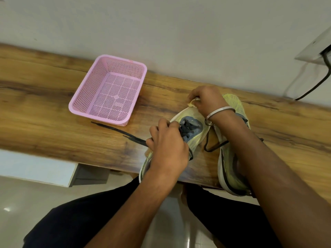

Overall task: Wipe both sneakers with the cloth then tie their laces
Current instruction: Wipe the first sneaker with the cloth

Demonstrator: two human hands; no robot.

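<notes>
wiping is the step in hand, judging by how things lie: the right hand (208, 100) is closed round a small pale cloth (192, 102) and presses it at the toe of the left-lying sneaker (189, 129), while the left hand (167, 142) is clenched over that shoe's lace area, steadying it and seeming to pinch the dark laces (123, 132) that trail loose across the wooden table (44, 104) toward the pink basket (109, 88), which stands apart from both shoes. the second sneaker (231, 140) lies just beside the first, partly under the right forearm, its own lace (211, 145) looping free between the two, so neither pair of laces looks tied and the task seems no further than its first half. to do this well, keep the steadying hand firm so the shoe does not slide toward the table edge, where both heels already sit close to or over the lip; work the cloth from the toe back along the sidewall and the sole rim in short overlapping strokes, folding to a clean face as it soils; only a scrap of cloth shows, so i cannot tell how much is bunched in the palm. the mesh upper will likely snag or pill if scrubbed hard, so light pressure suits it, and the laces are better kept out of the cloth's path
</notes>
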